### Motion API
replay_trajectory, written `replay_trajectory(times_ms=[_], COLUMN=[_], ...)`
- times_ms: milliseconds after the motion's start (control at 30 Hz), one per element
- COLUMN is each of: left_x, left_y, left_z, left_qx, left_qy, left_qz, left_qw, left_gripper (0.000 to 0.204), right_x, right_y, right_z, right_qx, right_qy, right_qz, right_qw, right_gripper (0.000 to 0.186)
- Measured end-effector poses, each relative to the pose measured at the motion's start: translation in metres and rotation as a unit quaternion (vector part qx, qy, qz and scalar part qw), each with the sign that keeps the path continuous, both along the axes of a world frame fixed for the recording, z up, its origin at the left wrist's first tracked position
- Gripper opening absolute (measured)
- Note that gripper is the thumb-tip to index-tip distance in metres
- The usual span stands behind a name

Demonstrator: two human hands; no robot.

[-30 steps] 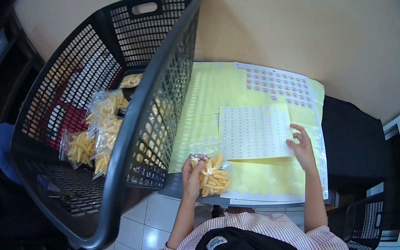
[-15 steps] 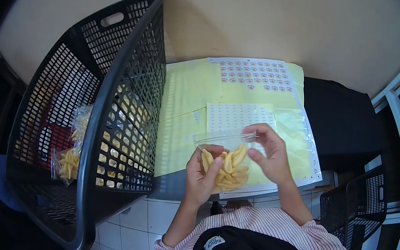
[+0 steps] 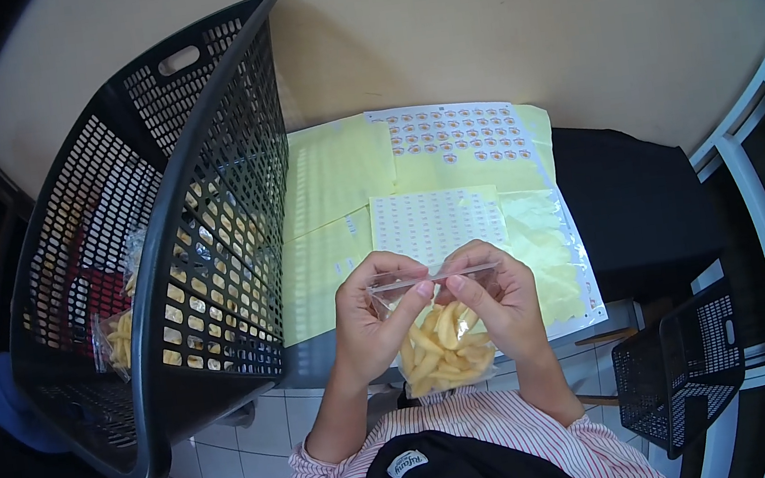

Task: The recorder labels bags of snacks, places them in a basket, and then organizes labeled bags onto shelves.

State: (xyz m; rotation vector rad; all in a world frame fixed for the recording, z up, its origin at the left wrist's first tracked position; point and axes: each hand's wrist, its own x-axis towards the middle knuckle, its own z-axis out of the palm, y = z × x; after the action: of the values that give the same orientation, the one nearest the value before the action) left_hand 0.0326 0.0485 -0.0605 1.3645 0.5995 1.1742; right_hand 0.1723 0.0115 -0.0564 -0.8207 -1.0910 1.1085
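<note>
Between my two hands hangs a clear zip bag (image 3: pixel 446 351) with pale yellow, finger-shaped snack pieces in its lower part. My left hand (image 3: pixel 380 314) pinches the zip strip left of its middle, thumb towards me. Close beside it, my right hand (image 3: pixel 493 297) pinches the same strip, and the two thumb tips nearly meet. The bag is held upright over the near edge of the table. Behind it lies a small white sticker sheet (image 3: pixel 432 217) with rows of tiny labels. Most fingertips are hidden behind the bag's top.
A large black plastic basket (image 3: pixel 139 240) stands tilted at the left, holding several filled snack bags (image 3: pixel 116 340). Yellow backing paper (image 3: pixel 326 165) and a larger sticker sheet (image 3: pixel 464 129) cover the table. A black cloth (image 3: pixel 631 199) lies at the right, above a smaller black crate (image 3: pixel 680 370).
My right hand has moved in towards my left, and both now pinch the bag's zip strip. My left hand has shifted from the bag's side up to its top. The view has turned slightly.
</note>
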Motion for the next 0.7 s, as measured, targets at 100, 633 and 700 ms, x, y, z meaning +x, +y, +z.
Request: replay_trajectory(times_ms=[100, 633, 700], left_x=[0.003, 0.004, 0.003], left_y=[-0.004, -0.012, -0.011], left_z=[-0.002, -0.004, -0.005], left_qx=[0.022, 0.123, 0.136], left_qy=[-0.004, -0.022, -0.015], left_qz=[0.039, 0.133, 0.143], left_qw=[0.999, 0.983, 0.980], left_gripper=[0.020, 0.044, 0.043], right_x=[-0.006, -0.014, -0.013], right_y=[0.001, 0.001, 0.002], right_z=[-0.002, -0.009, -0.009], right_qx=[0.039, 0.091, 0.104], right_qy=[-0.020, -0.071, -0.090], right_qz=[-0.028, -0.059, -0.059], right_qw=[0.999, 0.992, 0.989], right_gripper=[0.007, 0.007, 0.007])
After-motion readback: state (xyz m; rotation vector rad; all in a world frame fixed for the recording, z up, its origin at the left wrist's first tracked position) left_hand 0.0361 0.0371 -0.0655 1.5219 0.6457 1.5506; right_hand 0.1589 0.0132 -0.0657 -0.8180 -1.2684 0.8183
